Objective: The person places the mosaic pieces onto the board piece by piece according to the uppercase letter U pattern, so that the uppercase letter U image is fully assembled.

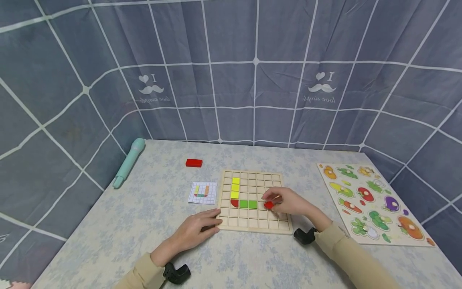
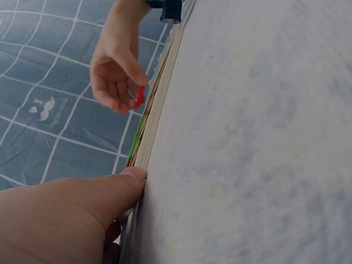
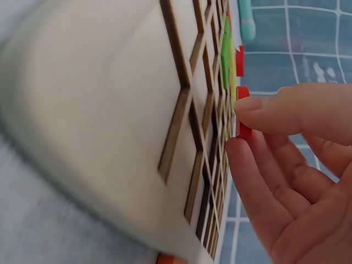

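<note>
A wooden grid board [image 1: 252,225] lies on the table, holding a column of yellow squares [image 1: 235,188], a dark red rounded piece [image 1: 234,203] below them and two green squares [image 1: 248,204] to its right. Above the board's right part, my right hand [image 1: 288,201] pinches a small red piece [image 1: 268,205] between thumb and finger; the right wrist view shows this red piece [image 3: 243,127] just off the grid. My left hand [image 1: 196,228] rests on the board's left edge, its thumb [image 2: 124,192] against the side in the left wrist view.
A card with a printed pattern [image 1: 202,192] lies left of the board, a red block [image 1: 194,163] behind it. At the far left is a teal stick-shaped object [image 1: 129,162]; at the right, a vegetable picture board [image 1: 375,204]. Checked cloth [image 1: 231,84] hangs behind the table.
</note>
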A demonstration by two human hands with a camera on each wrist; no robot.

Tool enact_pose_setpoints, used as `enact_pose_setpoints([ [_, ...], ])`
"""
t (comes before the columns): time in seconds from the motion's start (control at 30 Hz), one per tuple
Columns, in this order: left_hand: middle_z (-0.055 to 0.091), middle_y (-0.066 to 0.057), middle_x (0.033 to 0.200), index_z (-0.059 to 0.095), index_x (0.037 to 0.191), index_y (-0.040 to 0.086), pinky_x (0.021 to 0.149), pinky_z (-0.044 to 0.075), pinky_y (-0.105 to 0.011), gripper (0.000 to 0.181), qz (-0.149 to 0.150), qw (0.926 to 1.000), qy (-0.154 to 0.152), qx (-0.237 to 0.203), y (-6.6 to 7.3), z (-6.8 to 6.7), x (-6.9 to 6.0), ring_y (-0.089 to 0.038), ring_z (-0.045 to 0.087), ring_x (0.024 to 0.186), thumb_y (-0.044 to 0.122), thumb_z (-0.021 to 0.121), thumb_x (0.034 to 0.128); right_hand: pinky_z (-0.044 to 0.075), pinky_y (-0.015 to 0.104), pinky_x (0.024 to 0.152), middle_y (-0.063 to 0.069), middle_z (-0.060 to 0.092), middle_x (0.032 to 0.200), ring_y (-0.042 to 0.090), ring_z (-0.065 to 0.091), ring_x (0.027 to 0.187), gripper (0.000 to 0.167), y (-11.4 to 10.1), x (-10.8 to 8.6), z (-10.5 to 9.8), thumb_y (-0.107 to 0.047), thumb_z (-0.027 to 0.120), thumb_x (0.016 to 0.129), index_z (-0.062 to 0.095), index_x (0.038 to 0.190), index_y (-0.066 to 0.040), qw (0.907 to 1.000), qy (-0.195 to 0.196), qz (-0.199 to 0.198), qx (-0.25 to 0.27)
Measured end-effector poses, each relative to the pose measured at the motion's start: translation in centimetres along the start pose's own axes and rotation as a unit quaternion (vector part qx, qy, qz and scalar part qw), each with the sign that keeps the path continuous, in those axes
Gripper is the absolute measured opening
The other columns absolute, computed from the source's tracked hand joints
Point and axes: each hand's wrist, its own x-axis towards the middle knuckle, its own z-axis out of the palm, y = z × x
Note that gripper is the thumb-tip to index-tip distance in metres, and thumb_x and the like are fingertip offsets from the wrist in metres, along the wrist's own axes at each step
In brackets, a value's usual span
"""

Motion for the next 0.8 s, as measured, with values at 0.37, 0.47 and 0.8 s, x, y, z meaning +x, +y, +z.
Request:
enact_pose_setpoints([
  [0.37, 0.052, -0.010, 0.135, 0.068, 0.118, 0.008, 0.100, 0.045, -0.040, 0.031, 0.004, 1.0000, 0.003, 0.000, 0.0, 0.1, 0.0, -0.024, 0.047, 0.126, 0.026, 0.061, 0.0933, 0.053, 0.031, 0.087, 0.009, 0.062, 0.109, 0.027, 0.060, 0.102, 0.040, 0.1, 1.3, 0.5, 0.019, 0.055, 0.079, 0.062, 0.111, -0.005, 0.9993, -0.033, -0.016, 0.013],
  [0.47, 0.052, -0.010, 0.135, 0.068, 0.117, 0.008, 0.099, 0.045, -0.040, 0.031, 0.008, 1.0000, 0.006, 0.002, 0.0, 0.1, 0.0, -0.024, 0.048, 0.125, 0.026, 0.061, 0.0932, 0.053, 0.030, 0.087, 0.008, 0.063, 0.110, 0.027, 0.060, 0.104, 0.040, 0.1, 1.4, 0.5, 0.019, 0.054, 0.080, 0.063, 0.110, -0.006, 0.9994, -0.029, -0.014, 0.010],
  [0.8, 0.053, -0.009, 0.135, 0.068, 0.117, 0.008, 0.099, 0.046, -0.040, 0.031, 0.010, 0.9999, 0.008, 0.004, 0.0, 0.2, 0.0, -0.024, 0.048, 0.125, 0.026, 0.061, 0.0930, 0.053, 0.031, 0.075, 0.000, 0.064, 0.098, 0.016, 0.059, 0.086, 0.025, 0.1, 1.2, 0.3, 0.002, 0.067, 0.082, 0.066, 0.103, -0.011, 0.9986, 0.002, 0.008, -0.053],
])
